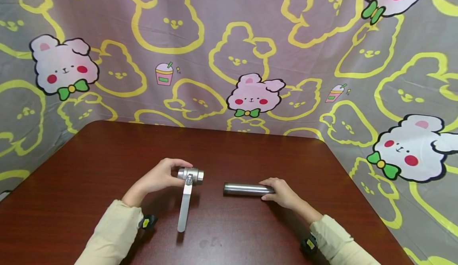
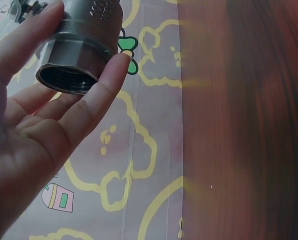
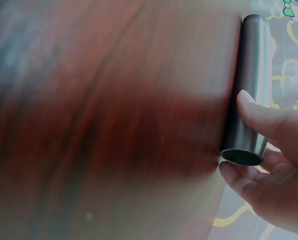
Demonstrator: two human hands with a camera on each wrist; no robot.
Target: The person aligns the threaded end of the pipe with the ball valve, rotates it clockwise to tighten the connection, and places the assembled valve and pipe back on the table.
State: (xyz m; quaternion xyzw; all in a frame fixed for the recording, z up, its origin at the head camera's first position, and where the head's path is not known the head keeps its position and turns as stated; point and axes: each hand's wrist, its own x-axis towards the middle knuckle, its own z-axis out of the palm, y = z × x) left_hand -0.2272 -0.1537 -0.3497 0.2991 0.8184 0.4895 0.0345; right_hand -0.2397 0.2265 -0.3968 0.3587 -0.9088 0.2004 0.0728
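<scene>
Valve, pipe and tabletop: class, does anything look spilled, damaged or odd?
The valve in the left hand and pipe in the right hand show no visible damage. Only faint smudges on the tabletop, right of the handle's tip in the head view, look odd, mottling its sheen.

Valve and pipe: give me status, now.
Left hand grips valve. Right hand holds pipe at one end. Valve and pipe apart. Nothing seen between them.

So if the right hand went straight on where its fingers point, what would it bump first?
Probably the valve in the left hand, with the pipe that the right hand holds leading, though their heights are hard to tell.
</scene>
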